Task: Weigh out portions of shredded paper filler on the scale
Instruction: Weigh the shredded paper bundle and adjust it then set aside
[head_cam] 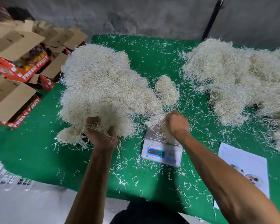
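Green table (39,151) is covered in scraps; my left hand (102,133) grips the big filler clump (103,88), my right hand (176,125) pinches a tuft (167,135) over the scale (162,152).

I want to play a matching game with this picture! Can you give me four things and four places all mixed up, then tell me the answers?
Things:
1. scale
2. white sheet of paper
3. red fruit boxes
4. big clump of shredded paper

Places:
A. stacked at the left edge of the green table
B. held up by the left hand
C. under the right hand, which grips a small tuft
D. lying flat at the table's right front

Pairs: 1-C, 2-D, 3-A, 4-B
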A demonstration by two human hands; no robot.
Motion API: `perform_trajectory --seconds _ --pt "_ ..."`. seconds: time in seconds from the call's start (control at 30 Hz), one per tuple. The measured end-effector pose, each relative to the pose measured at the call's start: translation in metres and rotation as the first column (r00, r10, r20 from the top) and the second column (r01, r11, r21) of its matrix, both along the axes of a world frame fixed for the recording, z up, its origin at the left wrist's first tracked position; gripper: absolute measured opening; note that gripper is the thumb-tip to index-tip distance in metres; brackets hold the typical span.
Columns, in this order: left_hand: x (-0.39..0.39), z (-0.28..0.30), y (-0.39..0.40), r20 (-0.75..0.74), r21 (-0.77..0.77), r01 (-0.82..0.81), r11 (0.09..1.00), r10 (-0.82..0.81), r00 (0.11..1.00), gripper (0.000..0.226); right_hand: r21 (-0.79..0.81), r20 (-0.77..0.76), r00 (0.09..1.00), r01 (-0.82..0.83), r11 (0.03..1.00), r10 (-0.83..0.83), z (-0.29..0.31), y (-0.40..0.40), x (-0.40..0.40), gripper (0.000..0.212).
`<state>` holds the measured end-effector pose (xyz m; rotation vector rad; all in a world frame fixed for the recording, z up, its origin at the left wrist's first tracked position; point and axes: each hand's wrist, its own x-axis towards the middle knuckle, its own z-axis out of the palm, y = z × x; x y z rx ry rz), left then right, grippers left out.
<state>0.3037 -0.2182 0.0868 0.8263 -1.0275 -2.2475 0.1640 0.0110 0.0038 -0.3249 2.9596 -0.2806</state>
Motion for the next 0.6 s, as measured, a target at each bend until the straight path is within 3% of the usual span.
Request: perform_trajectory --seconds 0.1,0.23,0.3,0.37,0.43,0.47,0.53,0.57,0.6 --pt "0.008 0.007 -0.013 -0.118 0.106 -0.018 0.994 0.03 0.993 0.018 0.046 -0.004 1.0 0.016 0.999 -0.015 -0.004 -0.003 -0.004 0.025" --pt "0.006 0.007 -0.016 -0.113 0.203 -0.029 0.979 0.053 0.992 0.022 0.092 -0.031 0.998 0.052 0.994 -0.05 -0.004 -0.012 -0.006 0.028" --pt "0.003 0.002 -0.011 -0.081 0.166 -0.03 0.986 0.044 0.996 0.021 0.104 -0.054 0.998 0.024 0.994 -0.019 0.001 -0.016 -0.008 0.038" --pt "0.002 -0.004 -0.008 0.019 0.031 0.016 0.999 -0.017 1.0 0.015 0.075 -0.113 0.993 -0.025 0.997 0.033 0.008 -0.023 -0.01 0.054" --pt "-0.007 -0.013 -0.004 0.141 -0.029 0.117 0.993 -0.111 0.984 0.012 -0.127 -0.173 0.982 -0.094 0.987 0.071 0.019 -0.032 -0.007 0.054" --pt "-0.013 -0.018 0.0 0.232 -0.003 0.164 0.986 -0.159 0.96 0.016 -0.332 -0.158 0.986 -0.11 0.937 0.059 0.028 -0.037 -0.004 0.047" --pt "-0.028 -0.016 0.011 0.291 0.12 0.243 0.963 -0.268 0.918 0.025 -0.758 0.002 0.998 -0.035 0.651 0.056 0.053 -0.05 0.009 0.039" --pt "-0.036 -0.009 0.018 0.272 0.163 0.303 0.939 -0.338 0.901 0.028 -0.863 0.083 0.991 0.02 0.505 0.102 0.066 -0.058 0.015 0.041" --pt "-0.045 -0.006 0.025 0.216 0.155 0.386 0.909 -0.412 0.885 0.031 -0.899 0.12 0.979 0.038 0.435 0.162 0.076 -0.066 0.022 0.044"
